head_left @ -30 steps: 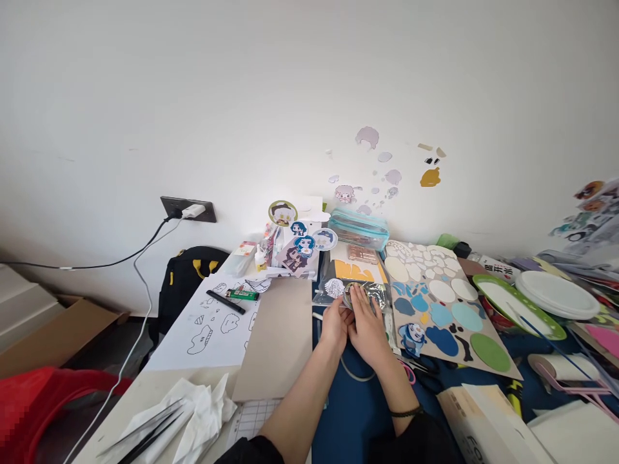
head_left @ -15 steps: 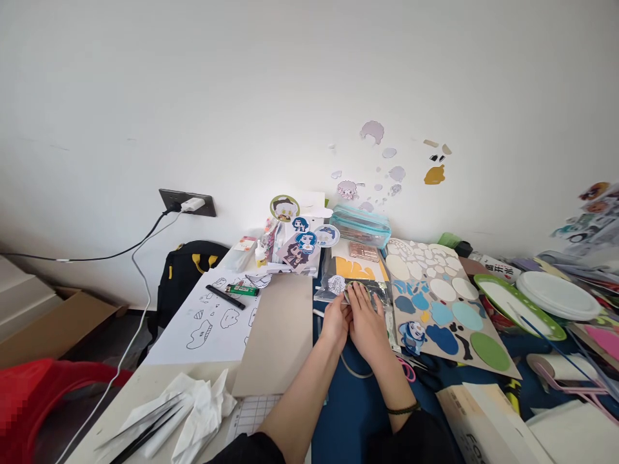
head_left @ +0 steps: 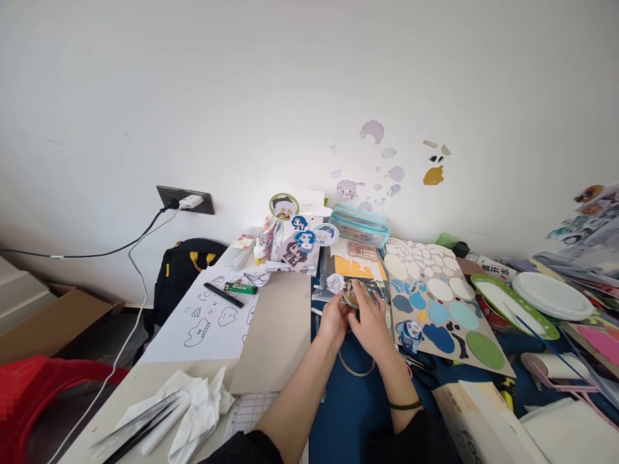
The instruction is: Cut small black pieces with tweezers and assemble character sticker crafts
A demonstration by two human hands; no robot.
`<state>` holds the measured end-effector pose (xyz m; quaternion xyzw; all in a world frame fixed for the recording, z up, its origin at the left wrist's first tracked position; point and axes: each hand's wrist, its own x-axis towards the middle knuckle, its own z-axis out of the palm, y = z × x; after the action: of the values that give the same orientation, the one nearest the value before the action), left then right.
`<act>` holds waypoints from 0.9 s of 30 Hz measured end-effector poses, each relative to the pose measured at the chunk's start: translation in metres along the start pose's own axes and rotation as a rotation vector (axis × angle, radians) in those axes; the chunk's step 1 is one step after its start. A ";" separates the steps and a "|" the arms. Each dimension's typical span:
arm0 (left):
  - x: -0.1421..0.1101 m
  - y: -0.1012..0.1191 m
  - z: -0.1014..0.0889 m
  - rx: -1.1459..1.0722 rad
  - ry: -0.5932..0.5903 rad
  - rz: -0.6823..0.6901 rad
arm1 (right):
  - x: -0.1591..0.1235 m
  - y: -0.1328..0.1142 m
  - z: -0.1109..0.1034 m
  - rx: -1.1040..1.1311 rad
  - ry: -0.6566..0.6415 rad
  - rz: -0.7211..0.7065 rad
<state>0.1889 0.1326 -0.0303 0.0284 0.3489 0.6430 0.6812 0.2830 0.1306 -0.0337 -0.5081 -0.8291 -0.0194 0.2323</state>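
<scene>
Over the blue worktop (head_left: 338, 419) I see two bare hands brought close together on a small round picture piece (head_left: 347, 295). The left hand (head_left: 333, 317) is loosely curled at its lower edge; the right hand (head_left: 370, 322) lays half-bent, slightly parted fingers over it. Just past them at 12 o'clock lies a clear bag (head_left: 321, 294), with a yellow sheet (head_left: 345, 267) in or on it; I can't tell which. Farther at 12, a see-through pencil case (head_left: 360, 224) holds things too dim to name. At 3 o'clock sits a green-rimmed tray (head_left: 498, 301).
</scene>
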 end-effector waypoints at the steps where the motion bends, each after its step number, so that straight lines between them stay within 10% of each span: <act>1: 0.000 0.000 0.000 -0.001 0.004 -0.001 | 0.000 0.001 0.000 -0.002 0.007 -0.011; 27: -0.005 0.001 0.003 -0.089 -0.003 0.002 | 0.011 0.003 0.000 0.019 0.073 -0.011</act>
<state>0.1897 0.1293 -0.0253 -0.0005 0.3191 0.6587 0.6814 0.2816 0.1415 -0.0298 -0.5001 -0.8231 -0.0317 0.2672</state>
